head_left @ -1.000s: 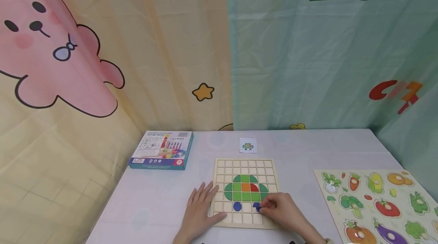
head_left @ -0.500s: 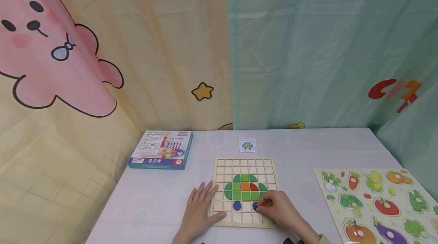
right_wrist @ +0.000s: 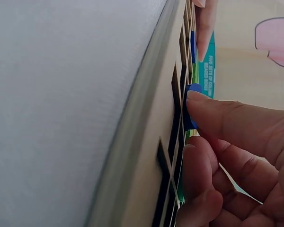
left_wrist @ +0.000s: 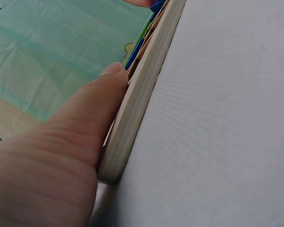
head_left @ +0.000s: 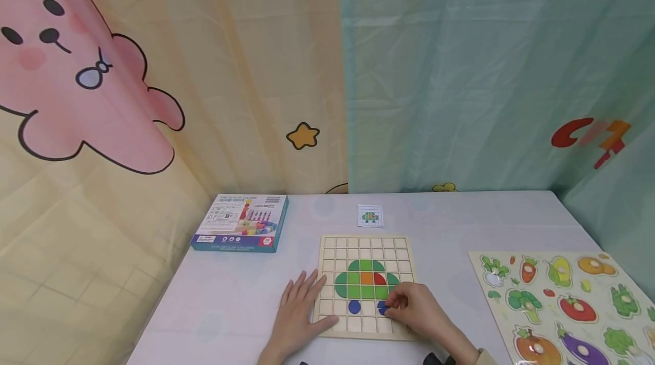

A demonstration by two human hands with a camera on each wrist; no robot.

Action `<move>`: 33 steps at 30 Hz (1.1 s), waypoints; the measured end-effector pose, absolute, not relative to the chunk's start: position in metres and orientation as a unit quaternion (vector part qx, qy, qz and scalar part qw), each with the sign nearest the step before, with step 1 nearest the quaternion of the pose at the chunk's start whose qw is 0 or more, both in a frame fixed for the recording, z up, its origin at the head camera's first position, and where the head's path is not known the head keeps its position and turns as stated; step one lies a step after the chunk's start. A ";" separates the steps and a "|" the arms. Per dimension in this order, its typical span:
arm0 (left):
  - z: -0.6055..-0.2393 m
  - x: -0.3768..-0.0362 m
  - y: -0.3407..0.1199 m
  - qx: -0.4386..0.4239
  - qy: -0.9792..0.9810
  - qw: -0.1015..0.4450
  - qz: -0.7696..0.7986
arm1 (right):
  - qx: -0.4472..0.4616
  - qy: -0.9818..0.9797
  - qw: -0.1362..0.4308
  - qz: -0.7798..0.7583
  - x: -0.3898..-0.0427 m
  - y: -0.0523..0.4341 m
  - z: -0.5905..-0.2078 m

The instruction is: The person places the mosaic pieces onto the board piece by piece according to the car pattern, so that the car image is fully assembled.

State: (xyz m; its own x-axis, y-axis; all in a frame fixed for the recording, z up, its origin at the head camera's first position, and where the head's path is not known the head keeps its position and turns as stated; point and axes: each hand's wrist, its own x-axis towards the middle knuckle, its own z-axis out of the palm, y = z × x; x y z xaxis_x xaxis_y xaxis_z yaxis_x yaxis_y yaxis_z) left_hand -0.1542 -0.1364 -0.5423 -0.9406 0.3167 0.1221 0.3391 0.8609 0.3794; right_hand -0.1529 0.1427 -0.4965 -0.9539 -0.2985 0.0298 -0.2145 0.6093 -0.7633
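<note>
Blue piece (head_left: 381,308), pinched by the curled fingers of the right hand (head_left: 417,311), sits at a square in the wooden grid board's (head_left: 365,245) lower rows, beside another blue disc (head_left: 354,307), while the left hand (head_left: 299,311) lies flat, fingers straight, on the board's left edge.

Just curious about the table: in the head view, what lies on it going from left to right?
Blue game box → left hand → wooden grid board → right hand → vegetable puzzle.
</note>
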 end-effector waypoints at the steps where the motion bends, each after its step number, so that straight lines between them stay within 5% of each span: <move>1: -0.542 -0.154 -0.136 -0.170 -0.964 0.029 -0.201 | -0.144 0.896 0.050 -0.417 -0.153 0.143 -0.497; 33: -0.542 -0.153 -0.136 -0.172 -0.963 0.032 -0.205 | -0.148 0.910 0.045 -0.385 -0.153 0.137 -0.496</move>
